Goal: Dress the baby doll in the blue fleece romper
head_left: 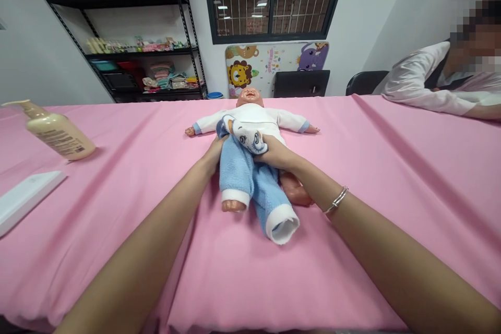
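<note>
Light, soft fleece trousers (pixel 250 182) are drawn over the doll (pixel 250 114) on the pink counter (pixel 391 177), best taken at the waistband (pixel 245 135), where the cloth is pinched by the left grip (pixel 215 154) and the right grip (pixel 276 152); one foot (pixel 233 205) is shown, the other cuff (pixel 282 224) is left empty

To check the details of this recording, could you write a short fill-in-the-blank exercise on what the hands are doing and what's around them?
The baby doll wears a ____ top.
The left hand and right hand hold blue fleece trousers, with a bare ____ poking from one cuff.
A silver bangle circles the ____ wrist.
A pump bottle lies on its ____.

Missing words: white; foot; right; side.
</note>
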`<state>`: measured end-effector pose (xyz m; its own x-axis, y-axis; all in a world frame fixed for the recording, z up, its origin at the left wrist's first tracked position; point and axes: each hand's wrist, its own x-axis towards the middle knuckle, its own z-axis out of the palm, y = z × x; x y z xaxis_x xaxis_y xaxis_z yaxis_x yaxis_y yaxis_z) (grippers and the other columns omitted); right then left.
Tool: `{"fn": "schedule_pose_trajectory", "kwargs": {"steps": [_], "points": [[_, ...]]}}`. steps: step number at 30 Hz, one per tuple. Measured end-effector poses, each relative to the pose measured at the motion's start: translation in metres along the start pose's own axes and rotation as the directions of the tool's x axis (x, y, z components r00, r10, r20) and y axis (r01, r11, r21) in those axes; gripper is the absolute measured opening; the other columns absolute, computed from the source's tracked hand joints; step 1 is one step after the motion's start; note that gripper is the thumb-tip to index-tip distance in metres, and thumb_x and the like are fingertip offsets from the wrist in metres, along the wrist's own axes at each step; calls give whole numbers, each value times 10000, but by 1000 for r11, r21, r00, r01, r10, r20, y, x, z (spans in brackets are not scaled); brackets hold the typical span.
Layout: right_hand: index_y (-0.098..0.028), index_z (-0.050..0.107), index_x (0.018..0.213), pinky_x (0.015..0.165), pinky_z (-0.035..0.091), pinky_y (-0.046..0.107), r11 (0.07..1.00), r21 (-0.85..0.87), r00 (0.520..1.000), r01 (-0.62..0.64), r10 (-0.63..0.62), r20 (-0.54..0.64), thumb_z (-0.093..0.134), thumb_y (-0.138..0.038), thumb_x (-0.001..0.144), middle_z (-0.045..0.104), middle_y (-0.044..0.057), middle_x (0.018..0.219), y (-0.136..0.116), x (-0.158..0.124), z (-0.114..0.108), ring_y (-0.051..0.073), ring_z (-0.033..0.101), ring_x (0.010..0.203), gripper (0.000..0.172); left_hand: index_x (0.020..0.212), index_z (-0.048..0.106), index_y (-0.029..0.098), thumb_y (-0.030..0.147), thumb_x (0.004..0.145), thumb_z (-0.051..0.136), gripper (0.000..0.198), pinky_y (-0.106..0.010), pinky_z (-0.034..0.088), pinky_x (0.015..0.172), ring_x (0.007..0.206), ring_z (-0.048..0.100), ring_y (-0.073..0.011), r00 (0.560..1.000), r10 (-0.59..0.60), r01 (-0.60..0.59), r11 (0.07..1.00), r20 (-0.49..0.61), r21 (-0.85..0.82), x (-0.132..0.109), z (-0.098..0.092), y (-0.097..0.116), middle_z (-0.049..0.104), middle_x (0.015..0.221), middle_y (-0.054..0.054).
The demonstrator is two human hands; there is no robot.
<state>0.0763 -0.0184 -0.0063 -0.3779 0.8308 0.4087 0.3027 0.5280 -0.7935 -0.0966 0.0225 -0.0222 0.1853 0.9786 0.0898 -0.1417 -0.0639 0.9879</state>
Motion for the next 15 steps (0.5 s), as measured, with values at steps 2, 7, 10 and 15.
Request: {"fn": "schedule_pose_trajectory", "kwargs": {"steps": [2, 7, 10, 15], "points": [[-85, 608, 1139, 1000, 444, 389, 996, -38, 994, 79, -82, -76, 568, -139, 673, 655, 123, 1165, 5, 1, 1, 259, 593, 1084, 470, 974, 648, 160, 398, 696, 737, 377, -365, 520, 910, 946, 653, -233, 997, -60, 63, 996, 38, -63, -1, 2, 0, 711, 995, -79], [-132, 660, 925, 888, 483, 408, 969, -245, 870, 15, -134, -475, 497, -181, 732, 702, 128, 1017, 2, 1, -14, 296, 626, 981, 257, 960, 656, 163, 364, 721, 699, 316, -382, 507, 933, 985, 649, -254, 996, -72, 74, 997, -55, 35, -1, -5, -2, 721, 985, -70], [-141, 665, 869, 842, 490, 403, 955, -297, 834, 19, -179, -522, 516, -168, 690, 715, 108, 939, -1, 2, -29, 294, 636, 905, 235, 931, 653, 151, 325, 729, 664, 266, -383, 507, 925, 996, 639, -260, 997, -6, 13, 996, -79, 91, -2, -9, 1, 723, 971, -71], [-109, 701, 796, 790, 509, 418, 995, -74, 932, -70, 39, -360, 704, -320, 632, 722, 98, 852, 8, 3, -38, 302, 650, 850, 267, 885, 669, 141, 341, 719, 683, 260, -397, 503, 913, 968, 633, -272, 999, 47, -45, 990, -17, 131, -3, -16, 6, 722, 917, -79]]}}
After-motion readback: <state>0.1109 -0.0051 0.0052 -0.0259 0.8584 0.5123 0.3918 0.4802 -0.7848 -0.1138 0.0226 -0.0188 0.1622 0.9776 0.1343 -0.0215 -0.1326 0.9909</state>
